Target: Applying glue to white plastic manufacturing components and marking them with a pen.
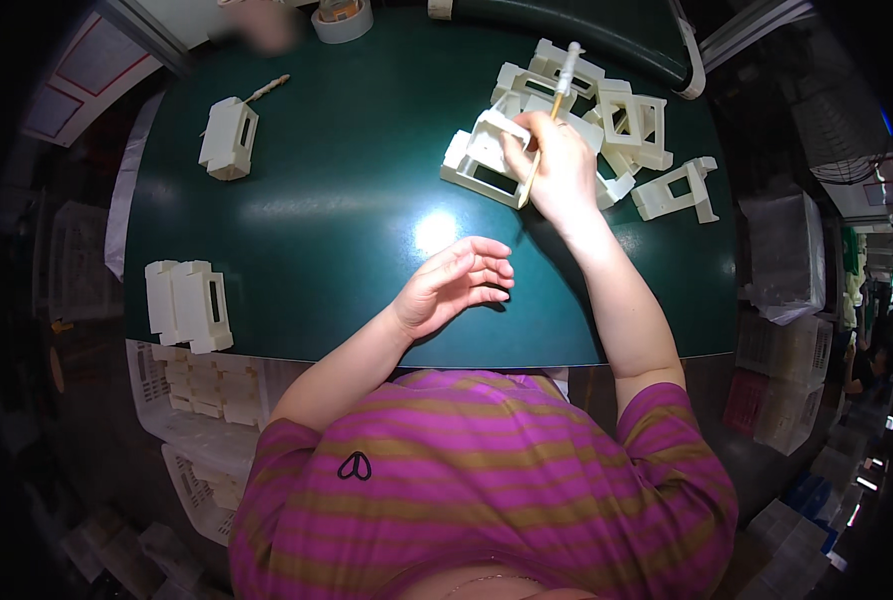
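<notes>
My right hand (563,170) is closed at the near left of a heap of cream plastic frames. It holds a slim stick tool (567,75) with a tan shaft and a white upper end, slanting down past the fingers. Thumb and fingertips also touch a cream plastic frame (491,140); whether they grip it is hard to tell. Closer to my body, my left hand (451,285) hovers over or rests on the green tabletop (336,250), palm turned inward, fingers apart and slightly bent, holding nothing.
Loose plastic frames (634,125) lie piled at the far right. At the left are a single frame (228,140) beside another thin stick (268,87), and a small group of frames (187,305). A tape roll (343,22) sits at the back. White baskets (149,385) of parts stand below the left edge.
</notes>
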A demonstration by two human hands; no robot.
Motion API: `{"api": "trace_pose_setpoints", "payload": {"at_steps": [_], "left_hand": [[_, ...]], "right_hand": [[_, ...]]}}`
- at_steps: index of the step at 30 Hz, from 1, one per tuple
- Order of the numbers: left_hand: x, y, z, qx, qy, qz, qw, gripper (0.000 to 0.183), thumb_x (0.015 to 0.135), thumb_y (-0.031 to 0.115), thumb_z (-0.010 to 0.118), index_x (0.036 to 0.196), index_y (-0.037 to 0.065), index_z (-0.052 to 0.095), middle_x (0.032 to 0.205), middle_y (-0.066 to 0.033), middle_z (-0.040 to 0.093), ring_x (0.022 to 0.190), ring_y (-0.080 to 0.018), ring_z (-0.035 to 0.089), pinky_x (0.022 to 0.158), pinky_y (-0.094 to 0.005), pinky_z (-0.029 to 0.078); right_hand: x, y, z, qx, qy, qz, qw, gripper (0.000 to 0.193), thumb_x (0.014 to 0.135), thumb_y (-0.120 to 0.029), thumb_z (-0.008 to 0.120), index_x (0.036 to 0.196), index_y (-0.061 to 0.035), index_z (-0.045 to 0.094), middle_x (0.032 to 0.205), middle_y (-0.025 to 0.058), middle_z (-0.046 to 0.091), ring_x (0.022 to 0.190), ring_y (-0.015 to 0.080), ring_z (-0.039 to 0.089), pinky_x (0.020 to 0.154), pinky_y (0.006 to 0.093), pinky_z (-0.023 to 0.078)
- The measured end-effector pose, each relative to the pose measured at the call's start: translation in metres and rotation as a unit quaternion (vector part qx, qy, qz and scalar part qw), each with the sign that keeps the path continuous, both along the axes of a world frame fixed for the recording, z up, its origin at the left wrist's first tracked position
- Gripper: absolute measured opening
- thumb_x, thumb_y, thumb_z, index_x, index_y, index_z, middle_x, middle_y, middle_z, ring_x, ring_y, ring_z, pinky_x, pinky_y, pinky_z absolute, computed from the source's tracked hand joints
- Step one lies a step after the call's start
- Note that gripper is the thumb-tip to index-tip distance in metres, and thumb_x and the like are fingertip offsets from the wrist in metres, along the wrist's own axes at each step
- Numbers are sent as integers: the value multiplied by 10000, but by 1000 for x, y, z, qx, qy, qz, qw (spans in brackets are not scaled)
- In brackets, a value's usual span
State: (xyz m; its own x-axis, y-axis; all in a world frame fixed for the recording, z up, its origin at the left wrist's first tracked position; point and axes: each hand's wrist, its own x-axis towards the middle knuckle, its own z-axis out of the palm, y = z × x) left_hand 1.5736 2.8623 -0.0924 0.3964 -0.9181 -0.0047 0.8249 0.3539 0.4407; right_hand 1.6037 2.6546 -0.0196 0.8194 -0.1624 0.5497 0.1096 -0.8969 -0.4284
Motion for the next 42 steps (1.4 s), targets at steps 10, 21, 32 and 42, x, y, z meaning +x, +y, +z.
{"api": "trace_pose_setpoints", "payload": {"at_steps": [10, 21, 32, 42], "left_hand": [[1, 5, 45, 196, -733, 363, 541, 840, 789, 218, 783, 1443, 36, 287, 1400, -202, 458, 1331, -338, 440, 1119, -488, 304], [-34, -15, 16, 85, 128, -75, 985, 570, 1029, 371, 415, 1470, 34, 287, 1460, -236, 396, 1327, -351, 452, 1085, -565, 398], [-32, -20, 6, 9, 202, -105, 974, 640, 1039, 439, 335, 1518, 41, 185, 1541, -203, 292, 1393, -360, 367, 1130, -581, 312], [-44, -19, 9, 43, 26, -63, 997, 500, 1050, 315, 403, 1463, 67, 272, 1427, -178, 423, 1332, -316, 451, 1046, -477, 455]], "right_hand": [[-108, 38, 26, 498, 146, 187, 834, 210, 900, -107, 695, 1079, 4, 683, 863, 30, 677, 739, 52, 570, 669, 208, 459], [-175, -66, -32, -87, 127, -159, 975, 237, 760, -70, 767, 972, -58, 661, 950, 97, 610, 899, 294, 588, 780, 396, 471], [-185, -49, -39, 79, 77, -88, 990, 166, 908, -31, 630, 1074, -25, 615, 899, 126, 629, 761, 276, 626, 682, 341, 488], [-189, 5, 4, 107, 144, 10, 984, 342, 836, -18, 677, 1174, -69, 665, 828, 117, 620, 744, 286, 612, 661, 376, 482]]}}
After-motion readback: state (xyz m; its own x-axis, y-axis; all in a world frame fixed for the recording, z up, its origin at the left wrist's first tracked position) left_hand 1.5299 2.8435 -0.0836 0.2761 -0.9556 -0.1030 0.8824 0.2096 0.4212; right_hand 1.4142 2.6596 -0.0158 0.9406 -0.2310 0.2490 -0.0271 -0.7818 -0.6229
